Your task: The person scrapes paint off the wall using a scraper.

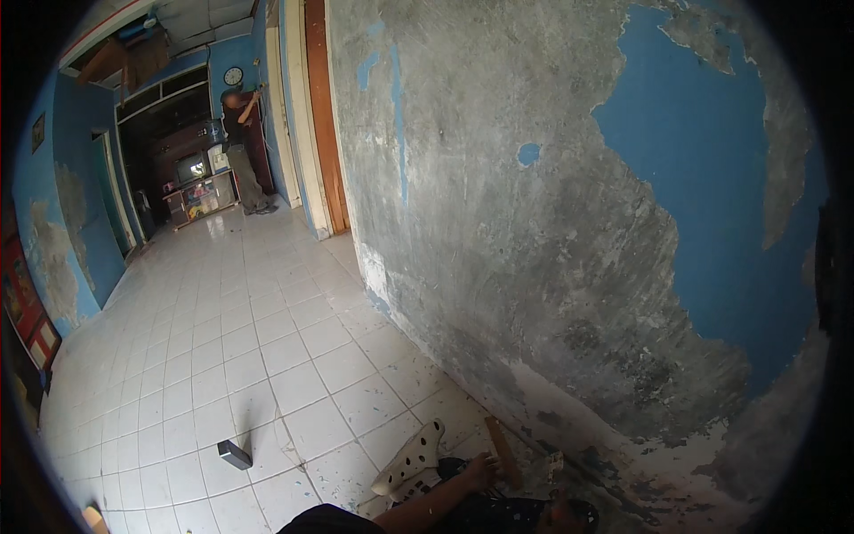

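Observation:
Low in the picture, beside the foot of the wall (467,280), my left hand (483,472) has its fingers at the edge of a narrow wooden board (504,454) and appears to grip it. My right hand (564,512) is dim and partly cut off by the lower edge. It grips a small scraper-like tool (555,466) whose pale, paint-smeared blade points up toward the wall base. The wall is mostly bare grey plaster, with a large patch of blue paint (707,180) at the right. My cream clog (412,459) with dark holes is left of the board.
Paint flakes litter the white tiled floor (293,354) along the wall. A small dark box-shaped object (235,455) stands on the tiles to the left. Farther off, a person (241,147) stands with raised arms beside a doorway, near a TV cabinet (203,195) and a water dispenser (217,159).

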The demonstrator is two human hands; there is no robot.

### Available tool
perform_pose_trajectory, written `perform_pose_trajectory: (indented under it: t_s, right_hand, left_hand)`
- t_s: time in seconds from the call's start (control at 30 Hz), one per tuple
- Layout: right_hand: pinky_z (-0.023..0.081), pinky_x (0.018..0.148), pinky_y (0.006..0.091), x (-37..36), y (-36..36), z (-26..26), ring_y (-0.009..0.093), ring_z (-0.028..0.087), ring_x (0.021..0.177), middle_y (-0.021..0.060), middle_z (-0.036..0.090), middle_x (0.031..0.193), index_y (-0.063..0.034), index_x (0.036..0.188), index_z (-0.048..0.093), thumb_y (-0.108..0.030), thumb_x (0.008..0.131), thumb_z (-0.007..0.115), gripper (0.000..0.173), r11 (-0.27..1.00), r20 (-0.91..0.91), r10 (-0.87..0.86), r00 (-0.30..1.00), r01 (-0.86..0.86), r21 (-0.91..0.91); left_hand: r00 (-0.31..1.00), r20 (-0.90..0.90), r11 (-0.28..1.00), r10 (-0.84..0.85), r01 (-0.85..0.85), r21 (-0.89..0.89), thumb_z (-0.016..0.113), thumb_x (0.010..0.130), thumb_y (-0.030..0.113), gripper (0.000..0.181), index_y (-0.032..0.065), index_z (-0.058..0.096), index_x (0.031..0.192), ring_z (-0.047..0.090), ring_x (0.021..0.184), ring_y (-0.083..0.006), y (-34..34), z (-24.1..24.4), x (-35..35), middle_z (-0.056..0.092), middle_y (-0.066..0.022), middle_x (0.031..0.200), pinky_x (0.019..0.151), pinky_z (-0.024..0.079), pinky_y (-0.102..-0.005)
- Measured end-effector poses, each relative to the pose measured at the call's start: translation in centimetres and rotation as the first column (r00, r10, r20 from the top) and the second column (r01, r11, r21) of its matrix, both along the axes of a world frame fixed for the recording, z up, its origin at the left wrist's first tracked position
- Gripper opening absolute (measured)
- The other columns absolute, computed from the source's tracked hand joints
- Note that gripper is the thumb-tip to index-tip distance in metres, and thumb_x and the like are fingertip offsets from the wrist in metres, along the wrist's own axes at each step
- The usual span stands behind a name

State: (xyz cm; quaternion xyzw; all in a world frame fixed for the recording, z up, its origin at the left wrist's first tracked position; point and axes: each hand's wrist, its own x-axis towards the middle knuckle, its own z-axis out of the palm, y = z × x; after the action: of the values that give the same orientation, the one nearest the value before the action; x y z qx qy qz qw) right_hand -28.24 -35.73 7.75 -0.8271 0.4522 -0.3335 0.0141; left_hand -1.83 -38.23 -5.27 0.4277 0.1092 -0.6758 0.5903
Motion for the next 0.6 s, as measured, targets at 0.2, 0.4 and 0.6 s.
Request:
perform_pose_trajectory:
  t_s: [0.2,0.4,0.6]
  right_hand:
    - [0.037,0.059,0.035,0.3,0.9,1.2,0.018,0.039,0.056,0.0029,0.046,0.062,-0.0069,0.077,0.051,-0.028,0.096,0.054,0.028,0.996,-0.01,0.009,1.0,-0.01,-0.083]
    - [0.047,0.088,0.044,-0.3,1.5,1.1,0.027,0.069,0.092,0.012,0.069,0.112,-0.0094,0.132,0.057,-0.028,0.086,0.065,0.051,0.986,-0.089,-0.024,0.996,0.038,0.16]
    - [0.045,0.065,0.0393,-1.5,-0.3,0.2,0.03,0.065,0.073,0.0101,0.067,0.081,-0.012,0.122,0.064,-0.021,0.082,0.069,0.042,0.991,0.246,-0.092,0.965,0.063,0.122]
  left_hand:
    - [0.999,-0.008,0.998,0.031,-0.032,-0.054,0.039,0.099,0.038,0.04,0.004,0.055,0.112,0.053,0.092,-0.0257,1.0,-1.1,0.2,0.052,-0.0078,0.102,0.084,0.046,-0.0406]
    - [0.997,-0.02,0.984,-0.081,0.076,-0.163,0.042,0.097,0.043,0.036,0.0089,0.055,0.1,0.053,0.082,-0.0255,0.4,-5.1,0.9,0.054,-0.0087,0.093,0.071,0.047,-0.0417]
    - [0.997,-0.083,0.992,0.008,-0.018,-0.125,0.033,0.1,0.044,0.042,0.0088,0.054,0.108,0.051,0.082,-0.0241,0.6,-2.7,1.6,0.049,-0.0054,0.088,0.071,0.042,-0.0366]
